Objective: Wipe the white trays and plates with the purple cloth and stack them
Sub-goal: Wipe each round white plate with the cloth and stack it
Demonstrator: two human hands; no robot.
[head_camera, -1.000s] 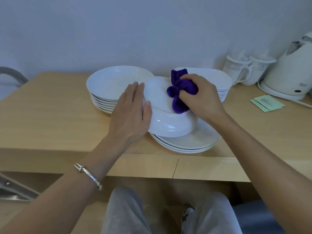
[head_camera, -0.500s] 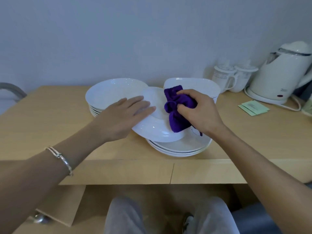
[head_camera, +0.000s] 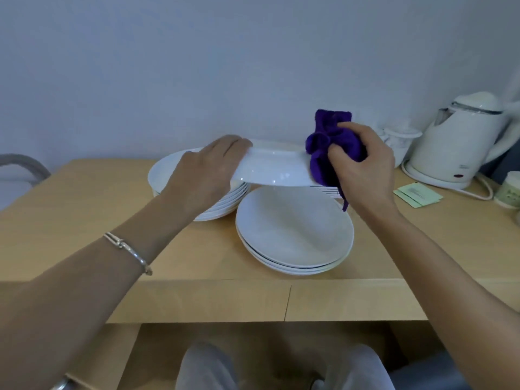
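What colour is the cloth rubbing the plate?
Purple, a deep violet. The cloth shows best in the head view, bunched in the right hand.

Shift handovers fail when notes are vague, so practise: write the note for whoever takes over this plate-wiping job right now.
Left hand grips the left rim of the lifted white plate.
Right hand holds the purple cloth bunched against the plate's right rim.
The plate is in the air above the near stack; a second stack sits behind it to the left on the table.
Done: cannot tell which stacks are already wiped.
Left: finish this plate, set it on a stack, wipe the rest.
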